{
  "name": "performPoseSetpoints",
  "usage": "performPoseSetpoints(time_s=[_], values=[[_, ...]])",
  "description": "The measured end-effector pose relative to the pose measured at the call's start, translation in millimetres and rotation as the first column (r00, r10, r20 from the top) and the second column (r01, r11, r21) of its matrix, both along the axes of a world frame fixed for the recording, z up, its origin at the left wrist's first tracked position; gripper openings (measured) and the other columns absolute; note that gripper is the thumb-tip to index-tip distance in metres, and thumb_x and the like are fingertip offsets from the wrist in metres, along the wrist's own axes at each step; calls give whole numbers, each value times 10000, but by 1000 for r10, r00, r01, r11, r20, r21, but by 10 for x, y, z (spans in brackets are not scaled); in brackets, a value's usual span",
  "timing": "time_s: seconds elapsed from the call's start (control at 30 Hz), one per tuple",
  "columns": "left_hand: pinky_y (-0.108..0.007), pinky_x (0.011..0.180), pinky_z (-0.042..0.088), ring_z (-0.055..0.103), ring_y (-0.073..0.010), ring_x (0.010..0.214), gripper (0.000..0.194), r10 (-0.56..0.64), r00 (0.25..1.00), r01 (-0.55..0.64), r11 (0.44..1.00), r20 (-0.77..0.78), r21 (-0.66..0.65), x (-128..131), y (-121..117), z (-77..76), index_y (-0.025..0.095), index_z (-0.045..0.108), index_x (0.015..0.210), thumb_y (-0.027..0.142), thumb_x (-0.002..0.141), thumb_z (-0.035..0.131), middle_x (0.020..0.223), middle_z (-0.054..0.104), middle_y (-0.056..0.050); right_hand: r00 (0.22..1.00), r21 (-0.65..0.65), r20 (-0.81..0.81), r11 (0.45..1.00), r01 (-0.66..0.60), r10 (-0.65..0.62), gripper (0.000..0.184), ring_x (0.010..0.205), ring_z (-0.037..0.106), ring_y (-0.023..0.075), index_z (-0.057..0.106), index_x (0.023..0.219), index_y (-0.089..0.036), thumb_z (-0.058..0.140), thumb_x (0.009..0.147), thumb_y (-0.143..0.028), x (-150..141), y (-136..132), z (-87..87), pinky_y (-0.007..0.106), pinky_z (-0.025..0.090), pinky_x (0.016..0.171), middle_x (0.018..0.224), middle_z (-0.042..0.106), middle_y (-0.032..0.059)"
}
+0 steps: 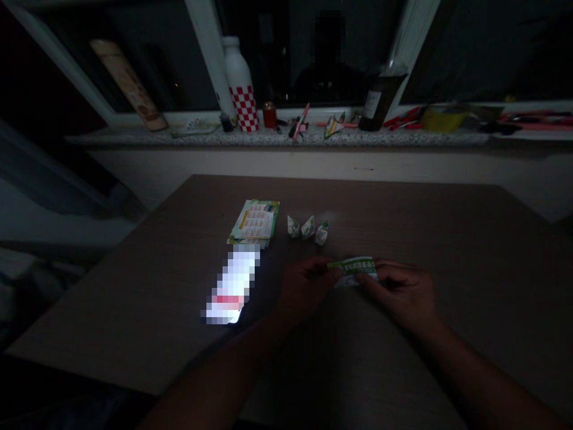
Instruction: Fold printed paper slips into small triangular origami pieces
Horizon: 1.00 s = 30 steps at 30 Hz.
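Between my two hands is a folded strip of printed paper [358, 264], green and white with pale lettering. My left hand [307, 286] pinches its left end, thumb on the near face. At the other end my right hand [403, 292] grips it, with the thumb pressed on the lower part and the fingers behind. Just beyond my hands stand three small folded paper pieces [308, 227] in a row. To their left lies a stack of printed green-and-white leaflets [255, 222]. A lit phone [233, 283] rests on the table left of my left hand, its screen blurred.
The brown wooden table [156, 269] reaches to the wall below a window. On the stone sill [179, 141] stand a red-and-white checkered bottle [244, 89], a leaning patterned tube [129, 86], a small red jar [269, 115], a dark labelled container [376, 104] and several pens.
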<state>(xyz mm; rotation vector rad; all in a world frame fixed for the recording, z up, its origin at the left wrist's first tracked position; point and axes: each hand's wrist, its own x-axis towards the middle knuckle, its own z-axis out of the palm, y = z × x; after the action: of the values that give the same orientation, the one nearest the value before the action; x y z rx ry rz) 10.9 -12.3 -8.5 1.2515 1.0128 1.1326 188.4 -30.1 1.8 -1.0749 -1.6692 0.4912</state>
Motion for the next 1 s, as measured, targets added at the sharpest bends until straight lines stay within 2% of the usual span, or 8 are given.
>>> performPoseSetpoints(time_s=[0.53, 0.7, 0.83, 1.0], values=[[-219, 581, 460, 599, -125, 633, 181, 5, 1000, -5, 1000, 22, -17, 9, 5, 25, 150, 708, 786, 307, 696, 721, 705, 684, -14, 1000, -26, -9, 1000, 1, -2, 237, 556, 646, 136, 612, 554, -193, 672, 783, -200, -8, -5, -20, 225, 516, 536, 653, 701, 15], [-205, 545, 439, 580, -113, 593, 186, 4, 1000, -4, 1000, -3, -29, -3, 1, 40, 147, 708, 776, 317, 700, 718, 666, 666, -6, 1000, -16, -5, 1000, -13, 13, 199, 562, 643, 122, 634, 585, -187, 679, 778, -184, 0, -13, -9, 201, 491, 516, 675, 707, 14], [-205, 560, 449, 589, -114, 609, 189, 17, 1000, -17, 999, -6, -36, -3, 2, 23, 151, 708, 789, 310, 689, 726, 680, 670, -4, 1000, -28, -5, 1000, -15, 14, 247, 523, 620, 104, 601, 542, -181, 680, 777, -179, -3, -20, 11, 185, 466, 486, 629, 683, 3], [-204, 567, 448, 597, -117, 624, 182, 13, 1000, -13, 1000, 2, -19, 0, 6, -6, 157, 712, 796, 307, 693, 724, 695, 676, -5, 1000, -26, -16, 1000, -15, 14, 219, 559, 644, 111, 617, 560, -183, 689, 765, -165, -3, -13, -6, 185, 481, 513, 664, 704, 8]])
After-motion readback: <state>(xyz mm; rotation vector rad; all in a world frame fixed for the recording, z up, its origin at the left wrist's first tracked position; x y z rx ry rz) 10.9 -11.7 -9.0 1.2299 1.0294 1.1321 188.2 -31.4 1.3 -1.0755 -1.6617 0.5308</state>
